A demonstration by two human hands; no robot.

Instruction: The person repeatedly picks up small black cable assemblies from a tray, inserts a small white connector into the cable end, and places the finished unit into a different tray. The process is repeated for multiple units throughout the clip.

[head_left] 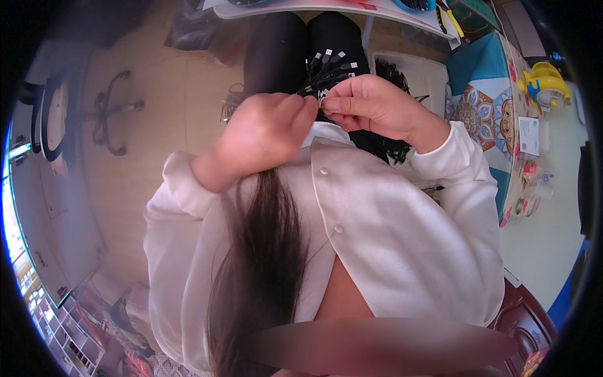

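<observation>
Over my lap, my left hand (267, 129) and my right hand (380, 110) meet fingertip to fingertip. My right thumb and forefinger pinch a small silvery-white piece (322, 98), too small to name. The fingers of my left hand are closed against its other side, and what they hold is hidden. Just beyond the fingertips, a bundle of black USB cables (323, 76) fans out on my dark trousers, its metal plugs pointing away from me.
To the right of my legs, a pale bin (430, 74) holds more black cables. A white table edge (289, 9) crosses the far side, with yellow-handled pliers (451, 22) on it. Farther right are a patterned box (480, 110) and a small yellow fan (545, 85). A chair base (112, 110) stands left.
</observation>
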